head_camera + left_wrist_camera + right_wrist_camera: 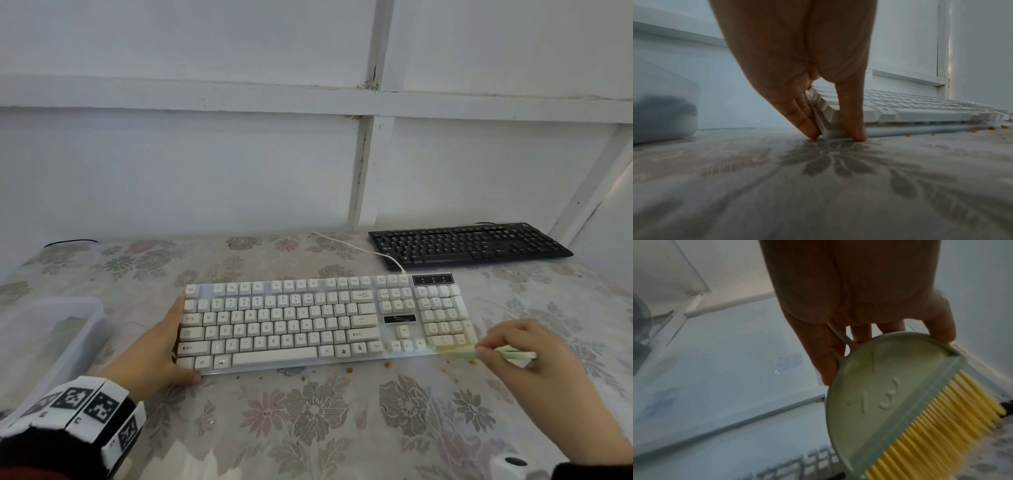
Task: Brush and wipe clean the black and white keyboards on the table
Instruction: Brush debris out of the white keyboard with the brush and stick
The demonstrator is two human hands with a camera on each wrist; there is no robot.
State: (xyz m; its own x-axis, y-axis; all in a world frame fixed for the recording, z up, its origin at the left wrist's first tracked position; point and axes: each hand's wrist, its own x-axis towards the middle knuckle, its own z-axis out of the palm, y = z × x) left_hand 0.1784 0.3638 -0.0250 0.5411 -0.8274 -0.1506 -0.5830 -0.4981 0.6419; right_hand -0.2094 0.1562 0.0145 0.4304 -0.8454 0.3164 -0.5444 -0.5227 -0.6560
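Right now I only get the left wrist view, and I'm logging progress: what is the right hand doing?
Observer: The right hand holds a pale green brush with yellow bristles at the near right corner of the white keyboard.
Operator: Where is the second keyboard?
Observer: The black keyboard lies behind the white one, off to the right by the wall, with no hand on it.
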